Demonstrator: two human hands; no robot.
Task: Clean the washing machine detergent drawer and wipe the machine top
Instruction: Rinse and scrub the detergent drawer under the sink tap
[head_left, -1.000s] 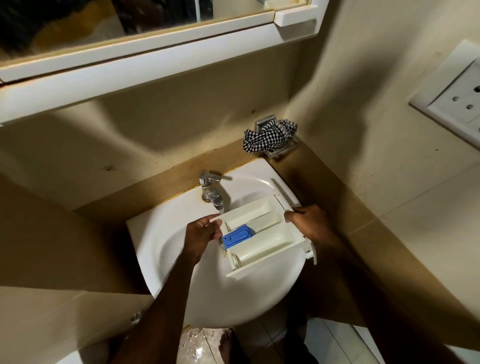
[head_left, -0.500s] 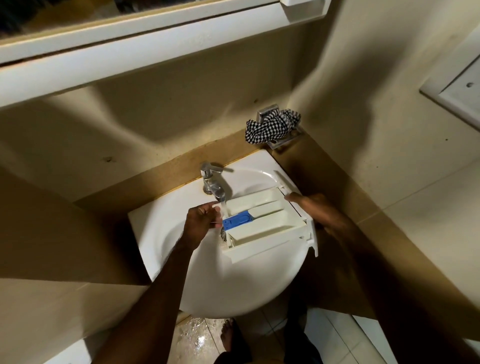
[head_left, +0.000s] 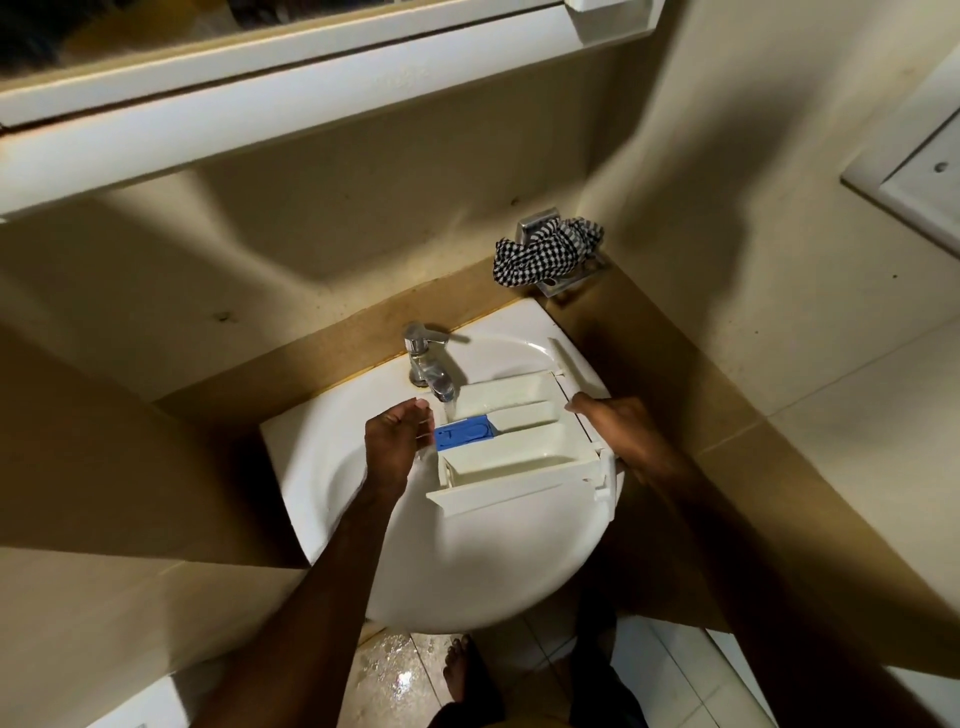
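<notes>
Under the running faucet (head_left: 434, 371), the detergent drawer (head_left: 511, 441) gets rinsed. Left hand (head_left: 395, 449) fingers curl at its blue-insert end, apparently gripping; right hand (head_left: 621, 434) steadies the front, fingers unclear.

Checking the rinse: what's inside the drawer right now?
The drawer holds a blue insert and pale compartments, with tap water running in by the insert. Residue can't be judged; the hands cover both ends.
</notes>
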